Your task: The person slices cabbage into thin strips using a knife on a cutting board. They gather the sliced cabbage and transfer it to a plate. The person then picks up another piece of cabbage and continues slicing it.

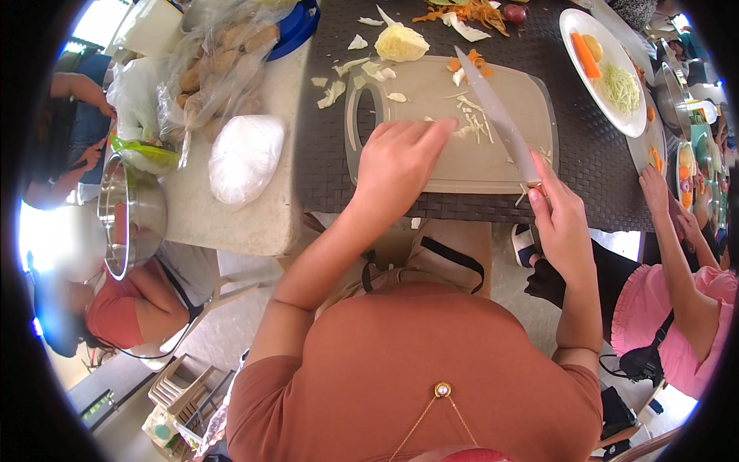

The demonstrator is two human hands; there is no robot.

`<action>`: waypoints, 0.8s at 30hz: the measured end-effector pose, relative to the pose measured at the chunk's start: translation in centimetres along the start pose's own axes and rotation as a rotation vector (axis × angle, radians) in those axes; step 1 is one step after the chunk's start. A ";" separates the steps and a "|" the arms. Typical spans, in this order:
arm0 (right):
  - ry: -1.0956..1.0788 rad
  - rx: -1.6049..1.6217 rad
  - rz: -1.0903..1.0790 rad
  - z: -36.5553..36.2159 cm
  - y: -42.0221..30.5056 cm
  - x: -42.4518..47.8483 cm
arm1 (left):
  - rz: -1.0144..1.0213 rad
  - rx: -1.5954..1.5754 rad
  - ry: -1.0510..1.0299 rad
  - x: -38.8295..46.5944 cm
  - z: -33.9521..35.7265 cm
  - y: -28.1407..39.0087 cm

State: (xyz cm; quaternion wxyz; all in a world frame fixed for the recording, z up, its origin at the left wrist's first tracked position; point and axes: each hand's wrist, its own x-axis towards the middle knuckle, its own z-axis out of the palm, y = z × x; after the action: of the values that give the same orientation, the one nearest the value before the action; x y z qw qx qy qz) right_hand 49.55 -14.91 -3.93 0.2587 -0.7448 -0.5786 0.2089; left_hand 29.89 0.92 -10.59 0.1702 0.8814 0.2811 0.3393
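Note:
My right hand (559, 222) grips a long kitchen knife (497, 115) by its handle. The blade slants up and left across the right half of a plastic cutting board (415, 173). My left hand (401, 159) is over the board's left-centre part, fingers curled downward; whether anything is between them is hidden. Thin cabbage shreds (476, 122) lie on the board between my left hand and the blade. Past the board's far edge sits a cut wedge of cabbage (401, 43), with torn leaf pieces (332, 94) to its left. Orange peelings (474, 62) lie near the knife tip.
A white oval plate (626, 124) at right holds a carrot, shredded cabbage and a yellowish piece. At left are a bag of potatoes (222, 58), a white plastic bundle (247, 159) and a steel bowl (141, 202). An onion (515, 14) lies far back. People work on both sides.

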 end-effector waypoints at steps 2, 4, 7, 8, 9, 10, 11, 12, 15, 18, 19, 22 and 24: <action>0.051 -0.002 -0.048 -0.1 0.3 0.2 | -0.158 -0.187 0.039 0.7 -0.2 0.2; 0.081 0.001 -0.065 -0.2 0.4 0.3 | -0.370 -0.466 0.072 1.6 -0.5 0.6; 0.078 0.020 -0.041 -0.3 0.4 0.4 | -0.480 -0.562 -0.135 2.8 -1.1 0.5; 0.065 0.030 -0.033 -0.1 0.4 0.3 | -0.447 -0.347 -0.137 2.6 -1.2 0.6; 0.053 0.041 -0.025 0.0 0.5 0.3 | -0.411 -0.134 -0.137 2.2 -1.2 0.8; 0.042 0.042 -0.014 -0.1 0.4 0.2 | -0.372 0.079 -0.136 2.0 -1.3 0.8; 0.032 0.043 -0.004 -0.3 0.3 0.2 | -0.303 0.074 -0.103 2.0 -1.4 0.6; 0.018 0.045 0.009 -0.3 0.3 0.0 | -0.237 0.067 -0.073 1.8 -1.6 0.1; 0.081 0.044 -0.054 -0.1 1.1 -0.1 | 0.045 -0.107 -0.182 2.2 -1.9 -1.8; 0.056 0.078 -0.003 -0.1 0.6 -0.1 | 0.192 -0.136 -0.297 2.0 -1.7 -2.9; 0.045 0.074 0.005 -0.2 0.5 -0.1 | 0.213 -0.111 -0.320 2.0 -1.6 -2.9; 0.023 0.069 0.025 -0.3 0.4 -0.1 | -0.006 0.110 -0.296 1.7 -1.7 -0.7; 0.023 0.078 0.026 -0.2 0.4 0.0 | -0.189 0.134 -0.316 1.2 -0.8 0.9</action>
State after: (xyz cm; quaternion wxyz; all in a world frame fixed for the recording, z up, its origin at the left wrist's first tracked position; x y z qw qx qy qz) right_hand 49.98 -15.05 -4.05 0.2917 -0.7438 -0.5573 0.2260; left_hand 30.39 1.05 -8.94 0.1843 0.9027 0.3545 0.1599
